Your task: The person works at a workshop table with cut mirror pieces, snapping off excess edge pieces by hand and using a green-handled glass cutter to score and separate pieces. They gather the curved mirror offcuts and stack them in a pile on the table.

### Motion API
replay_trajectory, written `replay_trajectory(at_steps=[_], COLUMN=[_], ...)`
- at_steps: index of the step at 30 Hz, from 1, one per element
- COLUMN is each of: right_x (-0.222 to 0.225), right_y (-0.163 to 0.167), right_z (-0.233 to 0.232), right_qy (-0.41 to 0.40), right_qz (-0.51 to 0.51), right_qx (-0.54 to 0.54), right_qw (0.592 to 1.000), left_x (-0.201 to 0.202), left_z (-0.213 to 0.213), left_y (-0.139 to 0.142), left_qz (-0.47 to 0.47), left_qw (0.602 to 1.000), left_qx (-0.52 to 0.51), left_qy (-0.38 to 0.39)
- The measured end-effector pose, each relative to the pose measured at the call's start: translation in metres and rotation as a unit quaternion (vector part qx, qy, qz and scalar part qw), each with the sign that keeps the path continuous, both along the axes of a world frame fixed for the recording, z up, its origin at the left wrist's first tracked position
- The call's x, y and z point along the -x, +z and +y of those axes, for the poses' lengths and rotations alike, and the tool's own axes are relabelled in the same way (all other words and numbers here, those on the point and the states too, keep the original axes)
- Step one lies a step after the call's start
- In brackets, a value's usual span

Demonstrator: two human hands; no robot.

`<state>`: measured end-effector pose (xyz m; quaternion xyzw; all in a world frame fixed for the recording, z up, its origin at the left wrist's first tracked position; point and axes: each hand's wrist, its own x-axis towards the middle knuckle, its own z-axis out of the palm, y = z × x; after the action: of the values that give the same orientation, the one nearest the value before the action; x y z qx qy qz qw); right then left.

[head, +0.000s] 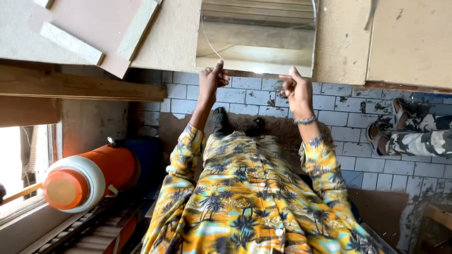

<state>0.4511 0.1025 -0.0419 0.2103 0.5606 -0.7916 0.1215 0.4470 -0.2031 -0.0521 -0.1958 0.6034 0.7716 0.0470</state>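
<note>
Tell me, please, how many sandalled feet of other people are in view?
2: one sandalled foot at the upper right on the tiled floor, another just below it; more may lie beyond the frame.

The left hand (211, 78) and right hand (296, 89) are raised side by side, fingertips touching the near edge of a glass sheet (256, 35) lying on a board tabletop (341, 42) just beyond them. An orange jug (84, 178) lies well left of the left hand; another person's sandalled feet (386, 127) are right of the right hand.

mirror (256, 35): top cut off | co-worker's legs (414, 136): body beyond right edge
</note>
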Motion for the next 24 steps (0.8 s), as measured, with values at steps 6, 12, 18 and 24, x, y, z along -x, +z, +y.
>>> replay_trajectory(at_steps=[6, 12, 18, 24], right_x=[-0.031, -0.053, -0.068, -0.064], right_y=[-0.01, -0.022, -0.058, -0.087], right_z=[-0.006, -0.004, -0.007, -0.011], right_qy=[-0.035, -0.083, -0.053, -0.052], right_qz=[0.034, 0.063, -0.026, -0.033], right_qx=[0.0, -0.006, 0.091, 0.186], right_qw=[0.999, 0.995, 0.994, 0.981], left_x=[-0.042, -0.066, -0.083, -0.074], left_z=[0.005, 0.019, 0.034, 0.042], left_y=[-0.028, -0.035, -0.055, -0.063], left_qz=[-0.001, 0.025, -0.034, -0.027], left_qw=[0.999, 0.999, 0.993, 0.969], left_qx=[0.045, 0.029, -0.092, -0.171], left_qy=[0.013, 0.028, 0.068, 0.179])
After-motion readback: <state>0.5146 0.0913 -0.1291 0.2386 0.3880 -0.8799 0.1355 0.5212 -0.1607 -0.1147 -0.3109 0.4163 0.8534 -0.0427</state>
